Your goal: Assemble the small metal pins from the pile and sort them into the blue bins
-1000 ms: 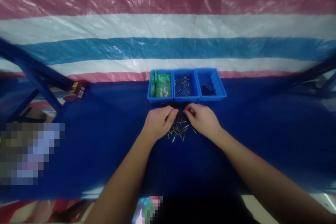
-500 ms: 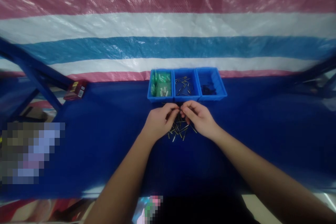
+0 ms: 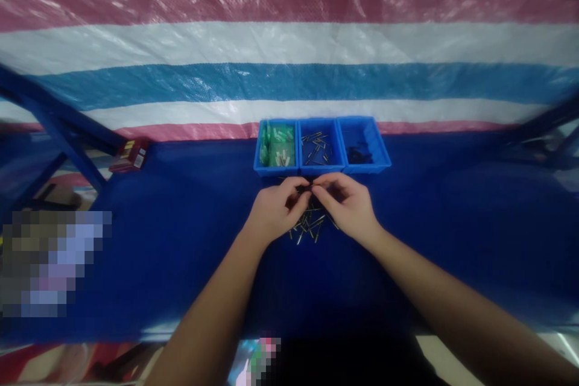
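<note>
My left hand (image 3: pixel 277 208) and my right hand (image 3: pixel 347 205) meet fingertip to fingertip over a pile of thin metallic pieces (image 3: pixel 307 228) on the blue table. Both hands are closed in a pinch; whatever is between the fingertips is too small and dark to make out. Just beyond them stand three blue bins side by side. Green bags with small pale parts fill the left bin (image 3: pixel 275 170), thin metallic pieces lie in the middle bin (image 3: pixel 321 169), and small dark parts sit in the right bin (image 3: pixel 368 167).
A dark red box (image 3: pixel 129 155) rests at the table's back left, beside a blue metal frame (image 3: pixel 67 126). Behind the blue table (image 3: pixel 190 193) hangs a striped plastic sheet (image 3: pixel 289 81). Blurred blocks cover an area at far left.
My right hand has turned slightly, its fingers now drawn closer against my left fingertips. My left hand has barely moved, and the bins are unchanged.
</note>
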A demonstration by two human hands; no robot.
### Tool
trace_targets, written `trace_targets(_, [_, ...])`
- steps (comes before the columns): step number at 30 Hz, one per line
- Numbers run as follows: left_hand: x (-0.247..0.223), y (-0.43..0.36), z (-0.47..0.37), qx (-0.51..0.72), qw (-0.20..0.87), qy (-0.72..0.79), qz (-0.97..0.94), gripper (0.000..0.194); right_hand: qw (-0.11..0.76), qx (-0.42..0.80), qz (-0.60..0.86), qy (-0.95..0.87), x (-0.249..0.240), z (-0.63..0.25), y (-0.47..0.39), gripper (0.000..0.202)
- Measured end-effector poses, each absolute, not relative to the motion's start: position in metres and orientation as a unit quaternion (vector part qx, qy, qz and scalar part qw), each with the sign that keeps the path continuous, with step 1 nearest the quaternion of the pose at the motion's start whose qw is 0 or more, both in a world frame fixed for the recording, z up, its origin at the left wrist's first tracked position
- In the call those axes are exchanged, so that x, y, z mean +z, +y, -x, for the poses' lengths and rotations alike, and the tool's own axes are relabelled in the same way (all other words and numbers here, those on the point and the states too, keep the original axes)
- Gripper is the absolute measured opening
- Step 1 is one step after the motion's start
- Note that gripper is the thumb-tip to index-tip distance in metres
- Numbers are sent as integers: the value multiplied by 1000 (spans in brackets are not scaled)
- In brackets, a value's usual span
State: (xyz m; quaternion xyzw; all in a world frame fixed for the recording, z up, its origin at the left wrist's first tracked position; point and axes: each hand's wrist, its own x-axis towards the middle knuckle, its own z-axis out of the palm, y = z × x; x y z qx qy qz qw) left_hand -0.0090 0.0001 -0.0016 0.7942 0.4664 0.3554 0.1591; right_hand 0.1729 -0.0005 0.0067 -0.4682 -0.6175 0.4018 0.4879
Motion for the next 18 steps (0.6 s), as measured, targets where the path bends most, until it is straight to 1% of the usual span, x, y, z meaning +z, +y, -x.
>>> trace_targets(3, [-2, 0, 9, 362, 172, 471, -786, 13, 507, 425, 455, -596, 5, -173, 2, 14])
trace_targets(6, [-2, 0, 10, 366, 174, 470, -784, 12, 507, 430, 451, -595, 6, -173, 2, 13])
trace_targets(13, [1, 0, 11, 355, 161, 470, -792, 12, 480, 379, 461, -643, 8, -173, 0, 11])
trace_targets(18, [3, 1, 12, 333, 153, 474, -801, 17, 460, 346, 468, -671, 9, -175, -1, 10])
